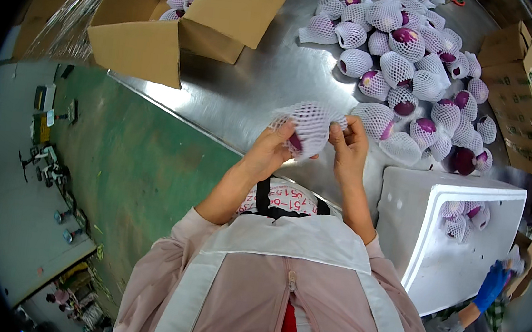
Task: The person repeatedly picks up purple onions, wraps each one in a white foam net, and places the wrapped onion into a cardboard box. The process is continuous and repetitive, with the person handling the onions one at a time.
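My left hand grips a purple round item in a white foam mesh sleeve, held over the near edge of the steel table. My right hand pinches the right end of the sleeve between thumb and fingers. Part of the purple surface shows at the lower left of the sleeve, near my left thumb. Beyond my hands, a pile of similar sleeved purple items covers the table's right half.
An open cardboard box holds sleeved items at upper left. A white foam box with more stands at right, beside standing cartons. A co-worker's blue-gloved hand is at lower right. Green floor lies left.
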Demonstrator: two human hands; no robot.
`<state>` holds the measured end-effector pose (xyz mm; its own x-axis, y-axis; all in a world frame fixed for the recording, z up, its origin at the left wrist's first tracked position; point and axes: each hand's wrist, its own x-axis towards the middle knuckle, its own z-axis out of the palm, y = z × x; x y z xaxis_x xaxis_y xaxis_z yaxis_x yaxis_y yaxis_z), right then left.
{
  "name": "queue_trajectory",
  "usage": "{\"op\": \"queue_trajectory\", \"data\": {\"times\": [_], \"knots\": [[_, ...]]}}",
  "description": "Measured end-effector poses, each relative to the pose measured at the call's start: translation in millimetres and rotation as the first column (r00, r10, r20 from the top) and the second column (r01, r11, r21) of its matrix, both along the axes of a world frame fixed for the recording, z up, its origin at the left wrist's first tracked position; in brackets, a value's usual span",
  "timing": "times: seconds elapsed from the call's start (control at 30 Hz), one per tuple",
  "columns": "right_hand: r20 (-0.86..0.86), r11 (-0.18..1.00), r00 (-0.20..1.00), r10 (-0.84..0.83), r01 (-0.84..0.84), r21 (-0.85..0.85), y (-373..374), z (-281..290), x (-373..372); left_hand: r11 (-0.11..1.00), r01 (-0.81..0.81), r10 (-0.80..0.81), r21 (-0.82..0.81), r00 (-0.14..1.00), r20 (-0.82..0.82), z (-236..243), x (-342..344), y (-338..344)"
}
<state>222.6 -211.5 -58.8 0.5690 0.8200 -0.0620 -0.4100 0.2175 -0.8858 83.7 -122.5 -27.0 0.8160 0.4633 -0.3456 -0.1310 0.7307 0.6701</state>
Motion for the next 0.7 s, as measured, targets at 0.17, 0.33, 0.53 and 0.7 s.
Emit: {"op": "queue_trajectory", "data": {"times": [0.17, 0.33, 0.53, 0.7], "knots": [[-0.291, 0.997, 0.954, 0.075, -0.071, 0.025, -2, -14, 3, 0.989, -0.015, 0.039, 0.148, 0.986, -0.160, 36, 14, -9], [-0.288, 0.998, 0.957, 0.031, -0.044, -0.038, 1, -11, -2, 0.984, 0.037, 0.002, 0.173, 0.975, -0.220, 43, 13, -5], [0.147, 0.991, 0.987, -0.072, 0.088, -0.103, 4, -11, -9, 0.930, 0.036, 0.056, 0.367, 0.970, -0.238, 38, 7, 3], [0.600, 0.956, 0.753, -0.272, 0.285, 0.076, 25, 33, -27, 0.810, -0.192, 0.288, 0.554, 0.953, -0.091, 22, -10, 17]]}}
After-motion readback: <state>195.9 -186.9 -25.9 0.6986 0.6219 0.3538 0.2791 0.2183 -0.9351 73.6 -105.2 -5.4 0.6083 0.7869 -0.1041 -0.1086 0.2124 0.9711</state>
